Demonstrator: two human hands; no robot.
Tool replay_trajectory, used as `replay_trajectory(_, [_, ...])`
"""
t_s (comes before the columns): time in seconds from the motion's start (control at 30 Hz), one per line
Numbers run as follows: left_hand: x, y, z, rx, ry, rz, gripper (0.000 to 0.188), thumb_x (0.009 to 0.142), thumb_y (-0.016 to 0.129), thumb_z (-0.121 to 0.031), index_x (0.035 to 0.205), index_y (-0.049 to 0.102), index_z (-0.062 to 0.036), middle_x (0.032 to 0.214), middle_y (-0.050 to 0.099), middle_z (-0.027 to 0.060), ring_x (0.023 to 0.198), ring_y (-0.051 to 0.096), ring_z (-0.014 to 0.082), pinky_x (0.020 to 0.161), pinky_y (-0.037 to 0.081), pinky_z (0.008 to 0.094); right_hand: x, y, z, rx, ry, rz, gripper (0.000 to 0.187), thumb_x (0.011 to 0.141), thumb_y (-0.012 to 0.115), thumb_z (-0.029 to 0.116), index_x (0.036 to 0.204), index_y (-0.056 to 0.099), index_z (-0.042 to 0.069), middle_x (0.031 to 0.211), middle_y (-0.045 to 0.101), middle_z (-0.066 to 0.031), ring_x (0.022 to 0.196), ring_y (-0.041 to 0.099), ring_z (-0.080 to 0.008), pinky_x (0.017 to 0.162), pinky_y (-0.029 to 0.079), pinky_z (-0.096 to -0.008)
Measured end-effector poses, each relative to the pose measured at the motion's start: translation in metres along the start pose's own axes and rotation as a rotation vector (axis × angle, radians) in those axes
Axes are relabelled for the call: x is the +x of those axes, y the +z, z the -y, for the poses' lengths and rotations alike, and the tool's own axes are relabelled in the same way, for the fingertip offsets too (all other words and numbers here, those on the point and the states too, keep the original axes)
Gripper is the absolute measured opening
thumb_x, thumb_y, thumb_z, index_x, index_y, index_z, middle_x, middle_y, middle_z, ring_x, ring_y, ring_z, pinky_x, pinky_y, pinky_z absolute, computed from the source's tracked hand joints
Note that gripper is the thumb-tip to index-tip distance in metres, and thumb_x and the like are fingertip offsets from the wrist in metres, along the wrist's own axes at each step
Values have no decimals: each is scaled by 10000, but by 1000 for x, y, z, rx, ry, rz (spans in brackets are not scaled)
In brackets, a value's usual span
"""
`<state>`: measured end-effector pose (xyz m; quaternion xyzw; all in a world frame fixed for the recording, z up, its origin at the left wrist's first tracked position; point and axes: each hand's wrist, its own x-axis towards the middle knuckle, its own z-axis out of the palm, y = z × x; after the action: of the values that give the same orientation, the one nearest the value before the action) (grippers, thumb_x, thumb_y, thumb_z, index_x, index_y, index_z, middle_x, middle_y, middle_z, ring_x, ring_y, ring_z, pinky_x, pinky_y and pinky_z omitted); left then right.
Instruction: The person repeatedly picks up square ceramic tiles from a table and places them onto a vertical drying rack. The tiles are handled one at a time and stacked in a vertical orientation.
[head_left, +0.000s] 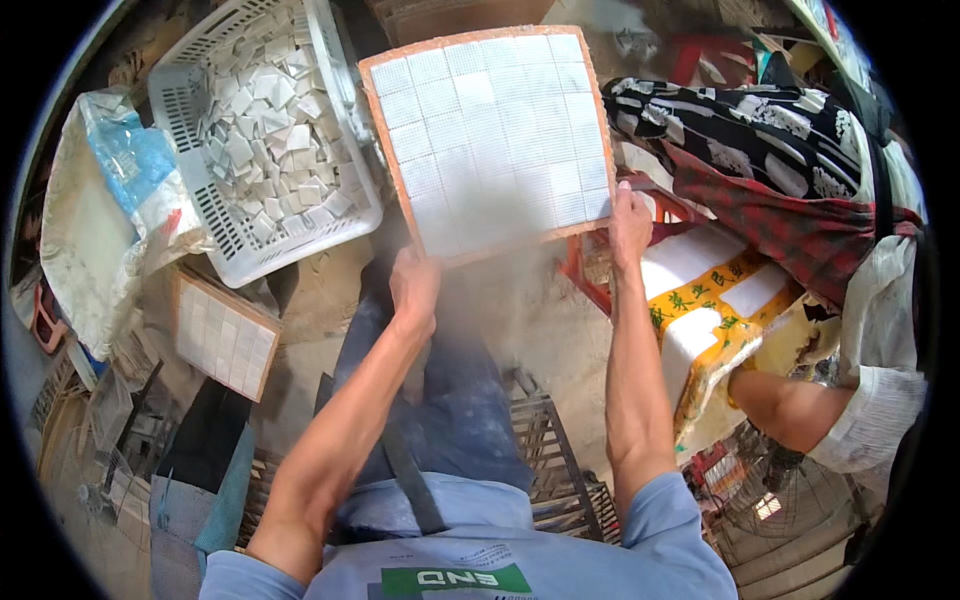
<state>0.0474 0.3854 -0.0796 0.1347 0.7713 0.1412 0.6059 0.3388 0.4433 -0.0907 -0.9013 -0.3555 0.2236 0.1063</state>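
Note:
A shallow brown-edged tray (pixel 468 252) is held out in front of me, tilted. White square tiles (pixel 490 130) with a finely dotted surface fill it in neat rows. My left hand (pixel 413 287) is closed on its near left corner. At the near right corner, my right hand (pixel 630 222) grips the edge with the thumb on top. A pale, blurry haze hangs over the tray's near side. To the left stands a white plastic basket (pixel 215 225) heaped with loose white tiles (pixel 270 130).
Lower left leans a second framed tile tray (pixel 222 335) beside a plastic sack (pixel 95 220). At right, another person's arm (pixel 790 405) is close to a white box with yellow tape (pixel 715 295). Patterned cloth (pixel 760 140) lies beyond. A slatted seat (pixel 560 470) is under me.

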Motion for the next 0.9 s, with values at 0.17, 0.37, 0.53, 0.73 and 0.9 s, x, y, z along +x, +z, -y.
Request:
replay_trajectory(0.17, [5,-2,0,-62,14,60,389,814,538,-209,1112,483,35,886,512,46,824,470,119,745,402,286,49,2,-19,329,128,218,525,879,436,441,680,603,-14,678,592,-129,639,530,-194,613,418,-334])
replay_trajectory(0.37, [18,-8,-2,-246,29,157,433,853,529,-338,1101,500,16,960,524,23,879,486,129,805,395,292,61,3,-11,597,194,369,518,896,448,470,834,609,-19,702,568,-37,633,493,-117,563,379,-245])
replay_trajectory(0.53, [26,-5,3,-550,98,126,433,882,503,-340,1140,503,7,1164,536,52,1044,496,153,898,369,283,39,8,6,959,277,280,516,905,435,449,894,582,-45,845,621,-102,746,569,-147,685,445,-255])
replay_trajectory(0.73, [-20,-42,-34,-683,241,181,410,905,468,-352,1146,508,-23,1106,552,35,1022,500,140,901,372,277,-5,11,-29,1082,231,228,445,915,443,381,806,604,-19,722,586,-40,664,528,-121,635,431,-248])
replay_trajectory(0.9, [-51,-97,-25,-452,290,169,414,933,402,-349,1146,509,-11,1093,554,40,1018,506,134,882,384,274,-135,-4,-31,1116,357,74,504,932,393,390,795,634,-32,738,590,-42,667,519,-115,627,422,-269])
